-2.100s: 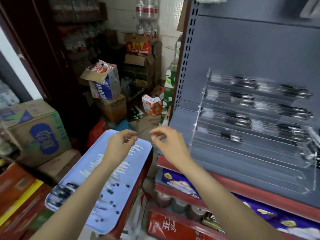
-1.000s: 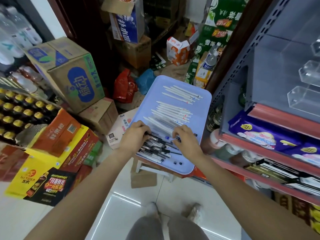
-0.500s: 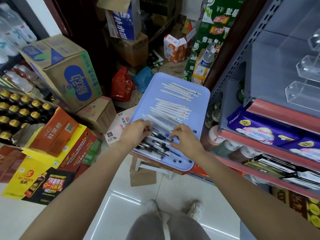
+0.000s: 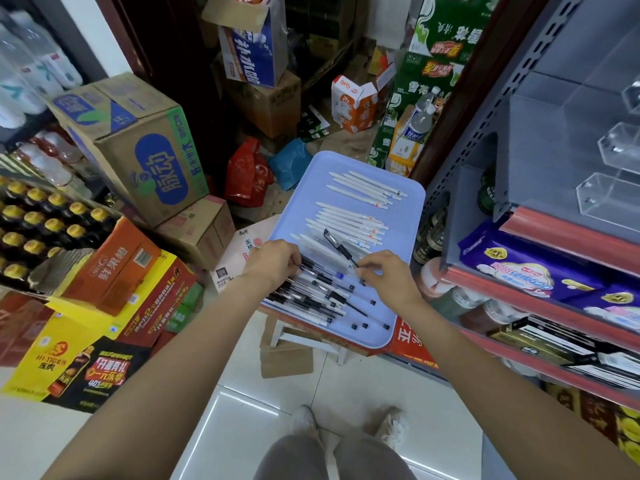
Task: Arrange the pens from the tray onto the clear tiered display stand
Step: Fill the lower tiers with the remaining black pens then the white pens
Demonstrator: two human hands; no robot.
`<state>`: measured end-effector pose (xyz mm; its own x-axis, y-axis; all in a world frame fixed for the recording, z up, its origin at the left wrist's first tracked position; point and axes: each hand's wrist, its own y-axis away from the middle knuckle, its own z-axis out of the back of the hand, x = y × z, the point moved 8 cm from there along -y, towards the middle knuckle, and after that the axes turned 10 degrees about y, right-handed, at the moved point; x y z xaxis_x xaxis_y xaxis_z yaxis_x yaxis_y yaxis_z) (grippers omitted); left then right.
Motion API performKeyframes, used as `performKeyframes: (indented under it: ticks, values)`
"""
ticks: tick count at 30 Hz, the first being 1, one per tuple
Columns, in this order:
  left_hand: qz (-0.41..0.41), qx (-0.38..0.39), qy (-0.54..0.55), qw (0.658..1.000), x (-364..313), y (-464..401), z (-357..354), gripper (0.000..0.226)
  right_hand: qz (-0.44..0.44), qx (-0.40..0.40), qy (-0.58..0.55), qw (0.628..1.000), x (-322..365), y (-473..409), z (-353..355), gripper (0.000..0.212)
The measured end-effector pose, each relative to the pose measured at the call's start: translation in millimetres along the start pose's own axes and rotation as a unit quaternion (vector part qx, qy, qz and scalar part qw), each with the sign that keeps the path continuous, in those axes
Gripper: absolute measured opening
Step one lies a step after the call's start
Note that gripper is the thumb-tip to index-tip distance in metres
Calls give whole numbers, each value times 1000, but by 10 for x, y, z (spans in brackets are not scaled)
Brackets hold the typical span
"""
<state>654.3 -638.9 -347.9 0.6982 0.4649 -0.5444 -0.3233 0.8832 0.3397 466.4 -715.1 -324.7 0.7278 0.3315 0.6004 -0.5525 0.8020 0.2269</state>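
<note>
A light blue tray (image 4: 408, 209) sits on a low stool below me. It holds rows of white pens (image 4: 360, 192) at its far end and a pile of black-and-clear pens (image 4: 311, 292) at its near end. My left hand (image 4: 273, 263) rests on the left of the pile, fingers curled over the pen ends. My right hand (image 4: 388, 271) pinches one black pen (image 4: 339, 247) by its tip, the pen angled up and to the left above the tray. Only the left edge of the clear tiered stand (image 4: 613, 195) shows on the grey shelf at right.
Cardboard drink boxes (image 4: 138, 150) and bottle crates crowd the floor to the left. A red plastic bag (image 4: 247, 178) lies behind the tray. The grey shelving unit (image 4: 485, 202) with packaged goods stands right of the tray. My feet are on white tiles.
From the shelf, the view dropped to the tray and both hands came down onto the black pens. In the last half second my right hand has lifted one black pen off the pile.
</note>
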Motion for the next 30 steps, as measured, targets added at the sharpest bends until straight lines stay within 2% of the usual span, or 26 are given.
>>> performKeyframes:
  ticks: [4, 8, 14, 16, 19, 21, 23, 24, 26, 30]
  values:
    - [21, -13, 35, 999, -7, -8, 8, 6, -52, 20, -127, 990, -32, 3, 12, 17]
    - [45, -44, 39, 997, -26, 28, -14, 14, -98, 42, -235, 966, -65, 36, -38, 14]
    - [59, -22, 19, 998, -112, -13, -19, 9, -116, 73, -322, 937, -36, 82, -58, 13]
    - [49, -22, 84, 995, -81, -28, -27, 12, -120, 72, -336, 932, -58, 76, -45, 16]
    - [16, -31, 294, 955, -74, 4, 33, 16, -125, 75, -337, 930, -63, 60, -26, 15]
    - [1, -46, 377, 925, -158, 76, 143, 9, -135, 75, -334, 930, -34, 43, -22, 10]
    - [-19, -69, 468, 881, -300, 122, 266, 5, -126, 61, -291, 946, 15, 21, 23, 4]
    - [-26, -80, 511, 856, -370, 126, 323, 2, -113, 51, -257, 959, 51, 6, 75, 10]
    - [-32, -104, 559, 822, -506, 126, 435, 6, -84, 31, -216, 972, 135, -12, 225, 19]
    - [-80, -116, 560, 817, -1004, 134, 685, 12, -16, -3, -160, 987, 317, 23, 668, 6]
